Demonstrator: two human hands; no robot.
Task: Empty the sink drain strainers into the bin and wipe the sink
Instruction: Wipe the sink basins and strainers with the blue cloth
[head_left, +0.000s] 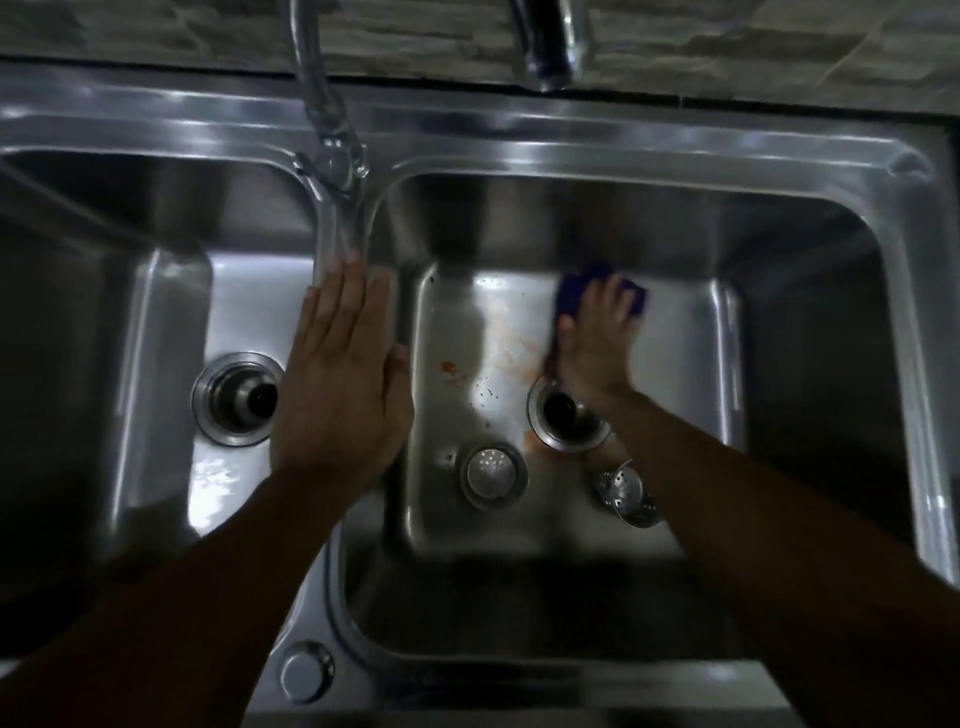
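Head view: right fingers (605, 301) on blue cloth (574, 291)

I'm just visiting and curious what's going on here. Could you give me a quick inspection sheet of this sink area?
Surface: double steel sink; right basin floor shows orange smears and dark specks.
Job's things: two strainers out of their drains, one upside down, one tipped on its side; right drain open; blue cloth on the basin floor.
Clutter: nothing seen.
Hands: left hand flat on the divider between basins; right hand pressing the cloth, blurred.
Cables: nothing seen.
Surroundings: faucet over the divider, stone-look wall behind, dim light.
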